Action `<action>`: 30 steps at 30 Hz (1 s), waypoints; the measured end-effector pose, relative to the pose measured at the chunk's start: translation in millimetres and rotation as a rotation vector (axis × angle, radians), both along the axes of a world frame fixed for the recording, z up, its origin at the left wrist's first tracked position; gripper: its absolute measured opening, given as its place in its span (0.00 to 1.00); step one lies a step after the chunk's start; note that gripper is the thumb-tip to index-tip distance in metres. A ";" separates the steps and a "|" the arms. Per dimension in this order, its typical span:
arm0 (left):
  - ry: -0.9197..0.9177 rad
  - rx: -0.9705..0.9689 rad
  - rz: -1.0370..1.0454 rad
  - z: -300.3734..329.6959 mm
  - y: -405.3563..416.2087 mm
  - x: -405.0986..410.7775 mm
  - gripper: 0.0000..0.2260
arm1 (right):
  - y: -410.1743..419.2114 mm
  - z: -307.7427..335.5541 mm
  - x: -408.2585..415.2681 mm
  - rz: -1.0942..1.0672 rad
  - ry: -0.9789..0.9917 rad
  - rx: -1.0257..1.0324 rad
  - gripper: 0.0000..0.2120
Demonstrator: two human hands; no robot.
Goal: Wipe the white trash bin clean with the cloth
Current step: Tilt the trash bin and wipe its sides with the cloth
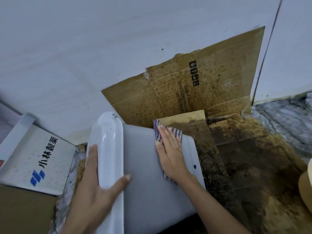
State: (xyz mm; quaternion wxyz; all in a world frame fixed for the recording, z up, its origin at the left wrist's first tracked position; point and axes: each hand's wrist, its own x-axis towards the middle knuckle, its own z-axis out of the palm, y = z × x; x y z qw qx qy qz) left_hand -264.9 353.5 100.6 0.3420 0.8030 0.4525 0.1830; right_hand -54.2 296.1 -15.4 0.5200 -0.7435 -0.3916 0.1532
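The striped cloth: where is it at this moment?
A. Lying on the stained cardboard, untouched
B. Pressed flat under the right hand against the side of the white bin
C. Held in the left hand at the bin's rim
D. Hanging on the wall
B: the striped cloth lies under the flat right hand on the side of the white trash bin, while the left hand grips the rim.

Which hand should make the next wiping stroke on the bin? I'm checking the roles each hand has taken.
The right hand. It lies flat on the striped cloth, pressing it to the white trash bin. The left hand has no cloth; it grips the bin's rim, steadying it.
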 end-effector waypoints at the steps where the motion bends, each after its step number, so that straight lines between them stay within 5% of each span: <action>1: -0.016 0.027 -0.016 -0.9 -10.4 -2.5 0.58 | -0.6 7.0 4.2 -0.034 -0.024 0.034 0.23; 8: 0.033 0.327 -0.144 1.0 -59.2 -10.8 0.64 | -40.5 17.0 8.0 -0.113 -0.140 0.197 0.16; 13: 0.062 0.411 -0.193 12.2 -65.9 -7.0 0.58 | -55.0 21.9 15.8 -0.128 -0.085 0.199 0.17; 25: -0.114 -0.032 -0.032 49.9 -18.1 44.0 0.45 | -67.9 19.5 6.0 -0.194 -0.125 0.244 0.16; 30: 0.086 0.048 -0.010 74.0 6.0 68.5 0.50 | -76.1 14.1 0.8 -0.220 -0.127 0.248 0.17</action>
